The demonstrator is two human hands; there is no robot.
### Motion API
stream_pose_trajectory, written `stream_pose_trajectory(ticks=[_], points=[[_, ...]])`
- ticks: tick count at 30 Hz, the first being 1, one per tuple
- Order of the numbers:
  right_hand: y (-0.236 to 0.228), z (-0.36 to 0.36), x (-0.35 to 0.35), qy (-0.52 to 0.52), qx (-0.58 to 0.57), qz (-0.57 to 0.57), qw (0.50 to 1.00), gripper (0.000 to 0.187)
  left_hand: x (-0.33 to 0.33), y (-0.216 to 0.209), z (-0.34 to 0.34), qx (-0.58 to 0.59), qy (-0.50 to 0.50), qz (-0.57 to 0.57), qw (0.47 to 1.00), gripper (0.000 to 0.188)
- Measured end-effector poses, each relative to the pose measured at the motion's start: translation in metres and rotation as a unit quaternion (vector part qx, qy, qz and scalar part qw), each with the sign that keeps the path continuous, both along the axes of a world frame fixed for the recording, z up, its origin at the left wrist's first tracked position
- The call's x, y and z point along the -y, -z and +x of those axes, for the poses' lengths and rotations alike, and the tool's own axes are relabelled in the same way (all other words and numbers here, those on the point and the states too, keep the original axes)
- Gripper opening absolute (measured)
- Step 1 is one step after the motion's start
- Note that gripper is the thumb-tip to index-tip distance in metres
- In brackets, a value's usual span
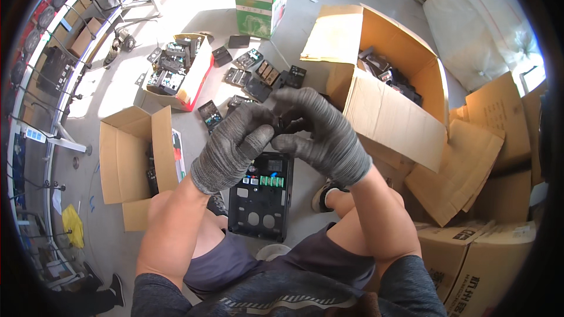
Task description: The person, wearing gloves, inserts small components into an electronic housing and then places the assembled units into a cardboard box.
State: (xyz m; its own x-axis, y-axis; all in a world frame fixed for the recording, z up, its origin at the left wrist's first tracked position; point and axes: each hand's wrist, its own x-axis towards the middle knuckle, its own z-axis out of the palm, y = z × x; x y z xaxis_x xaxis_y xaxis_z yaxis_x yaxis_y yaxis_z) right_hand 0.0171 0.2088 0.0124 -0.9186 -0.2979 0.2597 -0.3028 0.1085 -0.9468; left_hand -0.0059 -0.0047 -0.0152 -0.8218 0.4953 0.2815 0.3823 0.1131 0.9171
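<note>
Pinching a small, half-hidden dark part (280, 124) at the centre of the view, with thumb and fingers of the gloved left hand (234, 142) drawn together from 8 o'clock. Curving the gloved right hand (322, 134) half-closed around the same part from 3 o'clock; cannot tell whether gripping it too. Ringed by a black casing (262, 201) with green terminal blocks (272, 182) at 6 o'clock, loose black modules (257, 88) at 11, a filled red-sided box (202, 79) at 10 and a big cardboard carton (396, 117) at 2.
</note>
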Motion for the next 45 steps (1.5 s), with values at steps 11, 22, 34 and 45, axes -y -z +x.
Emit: stream_pose_trajectory(ticks=[11,22,34,45], points=[[0.013,-0.002,0.005,-0.053,0.155,-0.082,0.983,0.038,-0.006,-0.003,0.010,-0.072,-0.095,-0.095,0.988,0.025],[0.018,0.000,0.001,-0.038,0.176,-0.230,0.956,0.045,-0.007,0.008,0.008,-0.044,-0.083,-0.096,0.991,0.033],[0.015,-0.003,-0.006,-0.050,0.180,-0.155,0.970,0.059,-0.013,0.008,0.004,-0.072,-0.082,-0.105,0.988,0.019],[0.021,-0.002,-0.004,-0.028,0.189,-0.095,0.977,0.042,-0.012,0.005,0.009,0.023,-0.074,-0.105,0.991,0.020]])
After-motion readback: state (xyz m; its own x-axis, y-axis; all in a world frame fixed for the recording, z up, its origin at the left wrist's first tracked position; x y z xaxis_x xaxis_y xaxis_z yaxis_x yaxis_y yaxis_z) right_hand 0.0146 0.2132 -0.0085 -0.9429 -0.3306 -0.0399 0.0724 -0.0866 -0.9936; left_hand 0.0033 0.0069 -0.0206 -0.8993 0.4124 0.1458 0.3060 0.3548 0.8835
